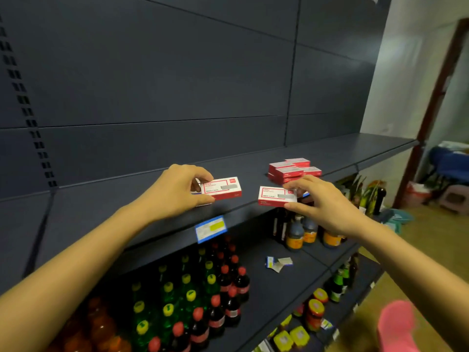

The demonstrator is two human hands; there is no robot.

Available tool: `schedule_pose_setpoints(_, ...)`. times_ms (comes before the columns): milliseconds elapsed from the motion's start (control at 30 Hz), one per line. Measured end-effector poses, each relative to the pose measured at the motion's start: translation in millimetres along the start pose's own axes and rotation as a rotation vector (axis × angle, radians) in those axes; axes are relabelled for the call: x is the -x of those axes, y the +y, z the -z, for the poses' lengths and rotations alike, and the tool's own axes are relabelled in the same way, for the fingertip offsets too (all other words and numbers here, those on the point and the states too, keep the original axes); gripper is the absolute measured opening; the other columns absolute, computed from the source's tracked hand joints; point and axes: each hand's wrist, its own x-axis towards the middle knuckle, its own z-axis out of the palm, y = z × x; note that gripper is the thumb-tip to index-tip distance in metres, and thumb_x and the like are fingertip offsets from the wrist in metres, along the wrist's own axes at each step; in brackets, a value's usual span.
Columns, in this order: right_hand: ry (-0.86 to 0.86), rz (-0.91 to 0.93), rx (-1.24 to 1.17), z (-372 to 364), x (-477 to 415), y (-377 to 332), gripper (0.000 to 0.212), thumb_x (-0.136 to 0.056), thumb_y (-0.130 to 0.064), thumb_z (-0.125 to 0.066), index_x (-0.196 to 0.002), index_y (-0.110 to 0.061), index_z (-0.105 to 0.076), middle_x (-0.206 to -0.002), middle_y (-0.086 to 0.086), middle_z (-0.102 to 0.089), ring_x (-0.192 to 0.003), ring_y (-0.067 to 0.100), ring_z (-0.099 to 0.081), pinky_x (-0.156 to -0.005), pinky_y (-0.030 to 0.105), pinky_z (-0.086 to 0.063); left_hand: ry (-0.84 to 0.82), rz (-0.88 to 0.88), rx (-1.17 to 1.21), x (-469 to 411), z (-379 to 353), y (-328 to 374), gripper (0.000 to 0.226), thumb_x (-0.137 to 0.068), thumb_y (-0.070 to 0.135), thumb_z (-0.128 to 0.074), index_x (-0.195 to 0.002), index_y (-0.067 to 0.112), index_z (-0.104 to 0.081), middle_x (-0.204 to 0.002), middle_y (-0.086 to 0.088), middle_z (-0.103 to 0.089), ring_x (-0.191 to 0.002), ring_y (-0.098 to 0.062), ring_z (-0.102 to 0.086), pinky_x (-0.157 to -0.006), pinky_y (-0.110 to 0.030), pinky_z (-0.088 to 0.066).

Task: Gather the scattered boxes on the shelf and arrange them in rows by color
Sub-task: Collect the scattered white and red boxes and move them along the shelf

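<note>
My left hand (175, 191) pinches one end of a small red-and-white box (223, 188) just above the dark shelf (127, 199); a blue-edged box peeks out under that hand. My right hand (322, 201) grips a second red-and-white box (275, 196) near the shelf's front edge. A bit of blue shows beneath my right fingers. Behind my right hand sits a cluster of several red boxes (294, 170), stacked and close together.
A blue price tag (211, 229) hangs on the shelf's front lip. The shelf below holds green, red and orange drink bottles (203, 301), dark sauce bottles (302, 232) and loose paper tags (278, 262). Lower shelves carry jars. A doorway stands at the right.
</note>
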Motion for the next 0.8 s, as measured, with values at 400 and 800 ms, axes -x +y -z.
schedule_pose_setpoints(400,0.080,-0.118,-0.118,29,-32,133,0.038,-0.082,-0.026,-0.067,-0.117,-0.017,-0.054,-0.114,0.000,-0.060,-0.098,0.013,-0.058,-0.082,0.033,-0.052,-0.052,0.004,0.018,-115,-74,45,0.040,-0.077,0.028,-0.072,-0.112,0.011,-0.062,-0.110,-0.007,-0.068,-0.088,-0.018,-0.064,-0.081,-0.030,-0.054)
schedule_pose_setpoints(800,0.095,-0.115,-0.365,26,-115,218,0.024,-0.080,-0.016,-0.070,-0.103,-0.012,-0.063,-0.099,-0.004,-0.064,-0.091,0.010,-0.061,-0.078,0.015,-0.048,-0.126,0.096,0.003,-216,-128,48,0.043,-0.078,0.030,-0.070,-0.115,0.010,-0.062,-0.111,-0.005,-0.067,-0.090,-0.017,-0.063,-0.086,-0.035,-0.054)
